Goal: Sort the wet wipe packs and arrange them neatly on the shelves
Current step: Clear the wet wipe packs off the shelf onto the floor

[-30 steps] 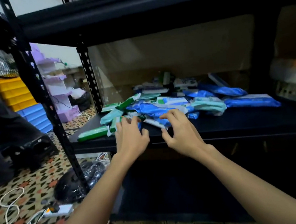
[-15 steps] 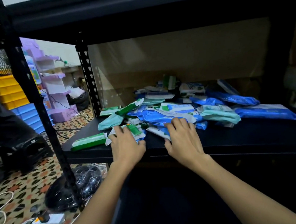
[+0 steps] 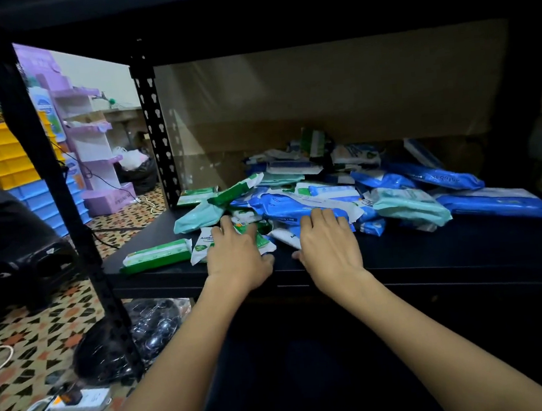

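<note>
A jumbled heap of wet wipe packs [image 3: 321, 193], blue, teal, green and white, lies on a black shelf [image 3: 432, 249]. My left hand [image 3: 238, 255] rests flat on a white-and-green pack [image 3: 200, 245] at the heap's near edge, fingers spread. My right hand [image 3: 329, 242] lies palm down on a blue pack [image 3: 293, 206] and a white one beneath it. A single green pack [image 3: 155, 256] sits apart at the left. Large blue packs [image 3: 498, 203] lie at the right.
A black perforated upright [image 3: 52, 180] stands at the left front and another [image 3: 155, 130] at the back. The shelf above is low overhead. A black bag [image 3: 124, 345], a power strip [image 3: 83, 399] and white cables lie on the patterned floor. Purple display stand [image 3: 88, 140] behind.
Both hands have slid forward onto the near edge of the heap and flattened onto the packs. The camera has come closer to the shelf.
</note>
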